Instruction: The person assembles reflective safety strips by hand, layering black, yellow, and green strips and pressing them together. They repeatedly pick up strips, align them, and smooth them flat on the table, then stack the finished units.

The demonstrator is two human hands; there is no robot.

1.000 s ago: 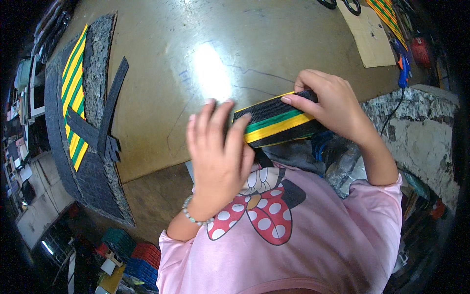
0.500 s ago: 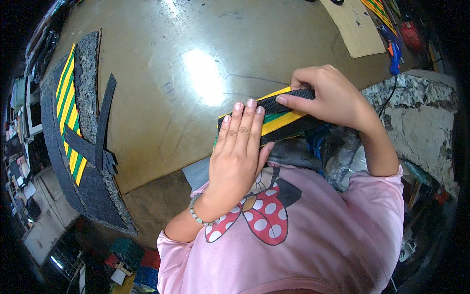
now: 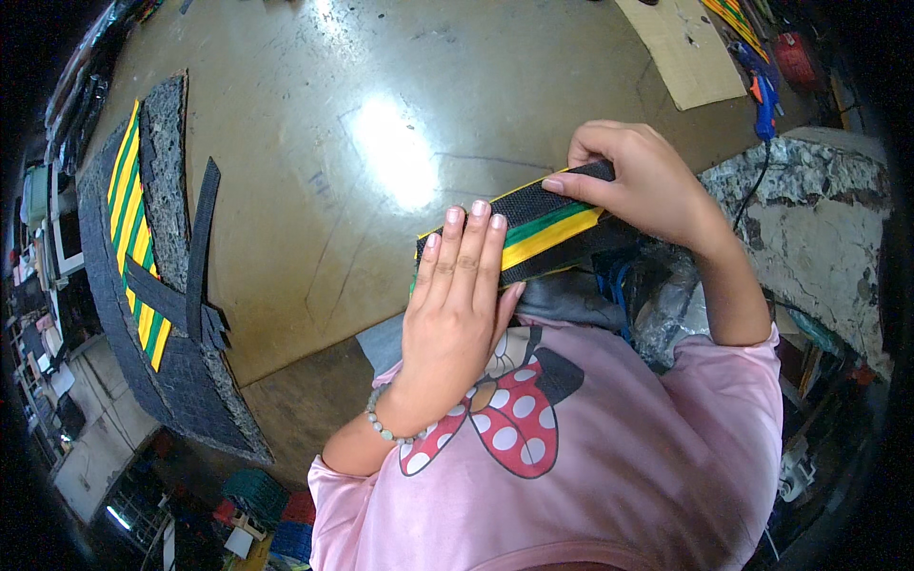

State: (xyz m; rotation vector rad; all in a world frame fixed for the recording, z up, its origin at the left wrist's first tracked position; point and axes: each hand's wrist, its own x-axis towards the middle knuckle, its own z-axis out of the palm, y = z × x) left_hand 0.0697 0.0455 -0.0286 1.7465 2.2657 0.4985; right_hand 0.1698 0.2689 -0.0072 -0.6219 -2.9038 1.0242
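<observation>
strip [image 3: 545,228]: black, green, yellow stripes | shirt [image 3: 619,447]: pink | bow print [image 3: 519,428]: red, white dots | cardboard [image 3: 693,55]: tan

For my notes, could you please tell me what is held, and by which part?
The right hand pinches the striped band by its right end; the left hand lies flat across its left part.

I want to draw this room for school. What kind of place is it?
Probably a workshop where things are made by hand. The big table has pen lines on it, a blue tool with a cord lies at the right, and yellow-green strips lie at the left.
</observation>
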